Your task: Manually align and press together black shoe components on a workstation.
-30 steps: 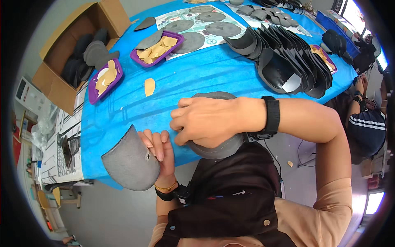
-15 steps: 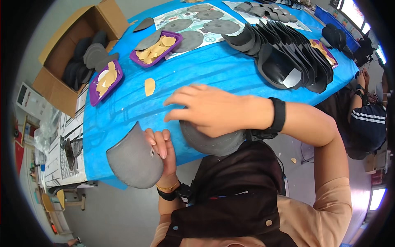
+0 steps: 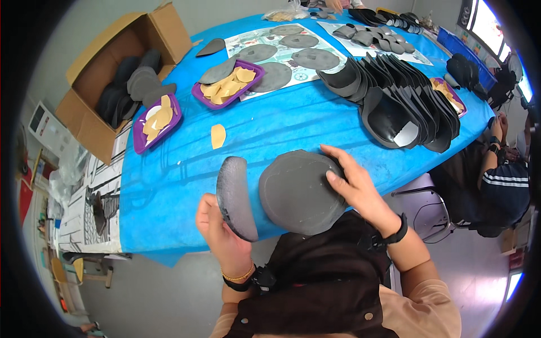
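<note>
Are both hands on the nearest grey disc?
No, the right hand touches the disc, but the left hand holds a curved grey piece.

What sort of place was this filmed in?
Probably a small workshop or assembly room: there's a row of nested dark cupped pieces, purple trays of tan pieces, and an open cardboard box holding more gray pieces.

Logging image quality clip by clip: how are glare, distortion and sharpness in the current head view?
Head view, glare: the bright panel at upper right is washed out; head view, distortion: the blue table cover has bowed edges, and the picture's corners go black; head view, sharpness: left hand and right hand show no obvious motion blur.
</note>
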`<action>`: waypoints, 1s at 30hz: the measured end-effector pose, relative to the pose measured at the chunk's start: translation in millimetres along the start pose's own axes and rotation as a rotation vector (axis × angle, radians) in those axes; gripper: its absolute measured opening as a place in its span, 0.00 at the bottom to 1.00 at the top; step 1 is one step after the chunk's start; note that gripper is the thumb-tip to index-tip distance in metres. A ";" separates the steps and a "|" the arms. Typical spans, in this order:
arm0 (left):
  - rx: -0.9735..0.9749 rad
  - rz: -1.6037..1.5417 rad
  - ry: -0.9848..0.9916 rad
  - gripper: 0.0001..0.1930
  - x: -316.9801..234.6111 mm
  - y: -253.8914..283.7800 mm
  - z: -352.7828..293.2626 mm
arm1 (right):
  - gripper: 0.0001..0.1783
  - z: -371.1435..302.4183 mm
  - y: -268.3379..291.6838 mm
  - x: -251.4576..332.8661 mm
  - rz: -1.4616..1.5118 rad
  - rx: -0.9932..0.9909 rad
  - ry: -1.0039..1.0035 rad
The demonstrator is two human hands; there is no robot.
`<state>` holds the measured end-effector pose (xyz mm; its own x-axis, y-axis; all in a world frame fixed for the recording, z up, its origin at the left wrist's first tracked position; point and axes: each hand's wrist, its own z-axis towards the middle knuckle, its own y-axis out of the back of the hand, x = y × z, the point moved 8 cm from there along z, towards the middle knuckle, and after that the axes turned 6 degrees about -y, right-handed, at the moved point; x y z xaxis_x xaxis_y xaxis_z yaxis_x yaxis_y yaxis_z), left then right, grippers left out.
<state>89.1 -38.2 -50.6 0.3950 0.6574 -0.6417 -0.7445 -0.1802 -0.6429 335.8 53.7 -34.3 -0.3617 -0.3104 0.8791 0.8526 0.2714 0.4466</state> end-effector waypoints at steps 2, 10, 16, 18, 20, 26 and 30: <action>-0.092 0.037 0.063 0.08 -1.6 -21.4 -5.8 | 0.31 -6.6 -6.4 4.4 0.043 0.011 -0.014; -0.087 0.192 0.174 0.14 28.6 -48.6 -3.1 | 0.34 -21.5 -14.4 17.7 -0.025 -0.123 0.096; -0.118 0.230 0.152 0.15 27.4 -48.9 11.9 | 0.34 -20.2 -23.7 24.6 -0.053 -0.171 0.132; -0.104 0.271 0.147 0.16 21.1 -44.7 16.0 | 0.30 -18.4 -18.9 19.1 0.030 -0.163 0.122; 0.002 0.559 -0.092 0.17 -9.4 -54.4 22.1 | 0.26 -14.3 -5.7 20.5 -0.040 -0.208 0.139; 0.274 1.036 -0.258 0.16 -23.0 -89.5 27.5 | 0.14 -4.0 26.5 8.4 -0.160 -0.375 0.189; 0.311 1.098 -0.202 0.13 -13.6 -102.4 33.0 | 0.12 -4.0 25.0 2.5 -0.195 -0.361 0.145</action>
<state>142.3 -4.5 37.8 -0.6184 0.3689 -0.6939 -0.7446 -0.5572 0.3674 357.7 56.1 -21.5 -0.4944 -0.4560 0.7400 0.8601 -0.1334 0.4924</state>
